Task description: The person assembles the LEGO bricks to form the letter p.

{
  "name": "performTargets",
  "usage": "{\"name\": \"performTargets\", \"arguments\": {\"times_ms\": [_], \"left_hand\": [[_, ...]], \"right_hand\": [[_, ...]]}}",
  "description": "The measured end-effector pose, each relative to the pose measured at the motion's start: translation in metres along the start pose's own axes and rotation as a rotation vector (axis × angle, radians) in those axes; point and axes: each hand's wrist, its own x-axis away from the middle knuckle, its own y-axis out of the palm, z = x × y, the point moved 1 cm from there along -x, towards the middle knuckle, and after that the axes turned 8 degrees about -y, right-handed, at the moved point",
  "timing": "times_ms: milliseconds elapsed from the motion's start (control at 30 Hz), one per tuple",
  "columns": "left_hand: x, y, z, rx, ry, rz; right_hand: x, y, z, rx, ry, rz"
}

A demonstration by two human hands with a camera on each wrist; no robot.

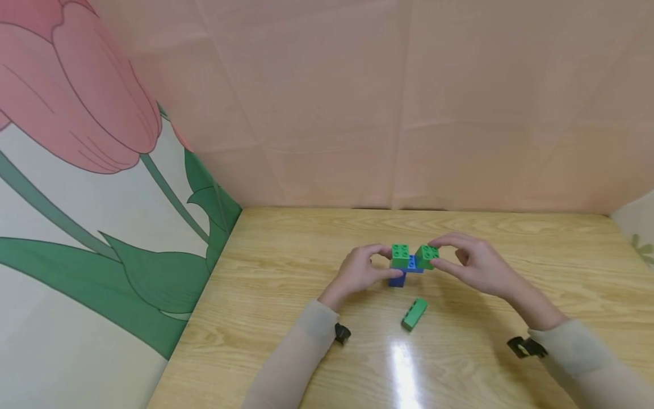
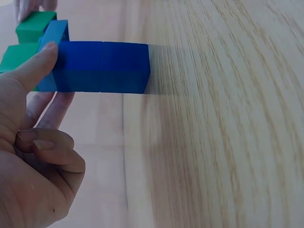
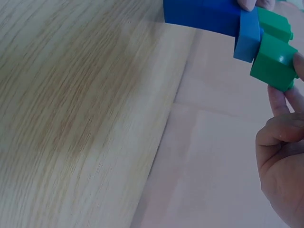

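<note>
A stack of dark blue blocks [image 1: 397, 281] [image 2: 102, 66] stands on the table, topped by a lighter blue plate-like block [image 1: 415, 269] [image 3: 248, 35] that juts out to the right. One green block [image 1: 400, 256] sits on its left part. My left hand [image 1: 357, 271] [image 2: 42, 156] pinches the structure at the lighter blue block, thumb in front and fingers behind. My right hand [image 1: 480, 264] [image 3: 285, 147] pinches a second green block [image 1: 425, 257] [image 3: 274, 61], which is tilted at the right end of the lighter blue block; whether it is joined cannot be told.
A long green block [image 1: 414, 314] lies on the wooden table [image 1: 245, 341], in front of the structure and between the forearms. A pinkish cloth backdrop [image 1: 317, 113] hangs behind the table, and a flower-printed panel [image 1: 92, 284] stands along the left side.
</note>
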Motion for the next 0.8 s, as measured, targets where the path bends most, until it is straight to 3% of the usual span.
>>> {"name": "performTargets", "arguments": {"times_ms": [800], "left_hand": [[0.001, -0.001, 0.000, -0.006, -0.009, -0.005]], "right_hand": [[-0.008, 0.000, -0.005, 0.077, 0.053, -0.078]]}}
